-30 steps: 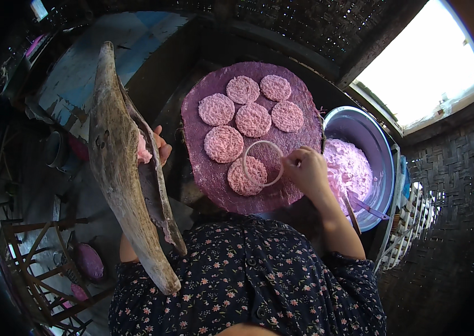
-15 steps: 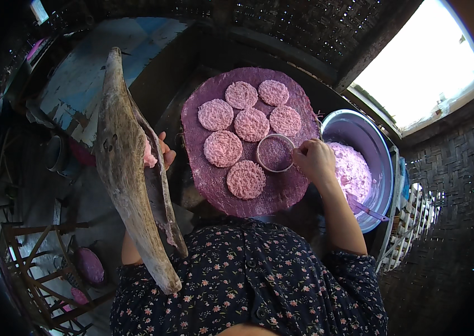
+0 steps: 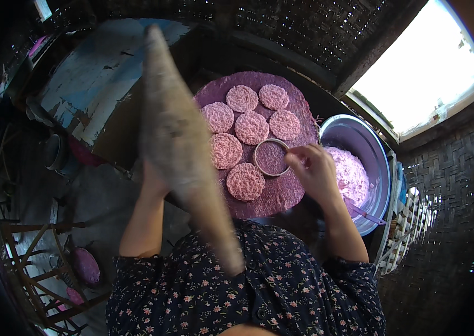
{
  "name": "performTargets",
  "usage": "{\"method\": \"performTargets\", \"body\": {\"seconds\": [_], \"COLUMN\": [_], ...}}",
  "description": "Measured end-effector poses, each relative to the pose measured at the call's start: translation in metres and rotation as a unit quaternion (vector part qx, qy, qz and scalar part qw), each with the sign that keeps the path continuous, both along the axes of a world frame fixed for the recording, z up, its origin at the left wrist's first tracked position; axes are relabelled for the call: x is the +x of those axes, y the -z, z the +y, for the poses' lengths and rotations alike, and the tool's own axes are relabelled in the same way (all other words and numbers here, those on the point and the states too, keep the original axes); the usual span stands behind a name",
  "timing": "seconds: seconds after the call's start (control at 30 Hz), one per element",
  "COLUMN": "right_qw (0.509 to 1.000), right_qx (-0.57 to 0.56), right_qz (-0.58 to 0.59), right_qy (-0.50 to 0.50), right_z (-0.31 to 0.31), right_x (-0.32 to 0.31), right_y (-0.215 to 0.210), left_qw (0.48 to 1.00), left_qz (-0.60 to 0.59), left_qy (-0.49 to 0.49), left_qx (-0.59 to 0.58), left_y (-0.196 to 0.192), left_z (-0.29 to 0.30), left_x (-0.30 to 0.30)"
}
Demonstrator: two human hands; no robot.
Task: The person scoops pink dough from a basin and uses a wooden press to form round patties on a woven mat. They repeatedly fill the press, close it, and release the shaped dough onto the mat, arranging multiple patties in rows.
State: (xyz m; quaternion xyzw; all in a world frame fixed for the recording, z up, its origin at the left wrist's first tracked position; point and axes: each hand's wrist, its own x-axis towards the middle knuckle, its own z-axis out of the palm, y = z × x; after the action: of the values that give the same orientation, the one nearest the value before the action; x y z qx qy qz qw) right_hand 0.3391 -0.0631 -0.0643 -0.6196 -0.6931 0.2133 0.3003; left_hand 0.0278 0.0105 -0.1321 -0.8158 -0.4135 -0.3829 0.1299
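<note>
Wooden tool (image 3: 176, 126), blurred, has swung across the board's (image 3: 276, 203) left edge, bringing it nearer the ring (image 3: 271, 175), pinched by the right hand (image 3: 316, 171) inside the board's right edge, the left hand's (image 3: 154, 178) grip hidden behind the tool.

The wood (image 3: 178, 129) cut across the board's (image 3: 279, 199) left side, blocking the view and any straight pass from there. The ring (image 3: 273, 175) was open from above, bare board within; discs (image 3: 246, 182) crowded its left, and the right hand (image 3: 316, 168) closed off its right. Bare board lay below the ring. Farther right, the basin (image 3: 368, 137) stood in the way.
</note>
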Motion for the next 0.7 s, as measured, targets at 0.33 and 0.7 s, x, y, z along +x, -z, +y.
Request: {"method": "performTargets", "body": {"seconds": [0.33, 0.7], "right_qw": [0.803, 0.741], "right_qx": [-0.308, -0.469], "right_qz": [0.491, 0.477], "right_qy": [-0.143, -0.055], "right_z": [-0.042, -0.023], "right_x": [0.005, 0.087], "right_y": [-0.018, -0.036], "left_qw": [0.541, 0.098], "left_qz": [-0.398, -0.665], "left_qy": [0.509, 0.547], "left_qx": [-0.539, -0.498], "left_y": [-0.089, -0.052], "left_z": [0.049, 0.114], "left_x": [0.094, 0.186]}}
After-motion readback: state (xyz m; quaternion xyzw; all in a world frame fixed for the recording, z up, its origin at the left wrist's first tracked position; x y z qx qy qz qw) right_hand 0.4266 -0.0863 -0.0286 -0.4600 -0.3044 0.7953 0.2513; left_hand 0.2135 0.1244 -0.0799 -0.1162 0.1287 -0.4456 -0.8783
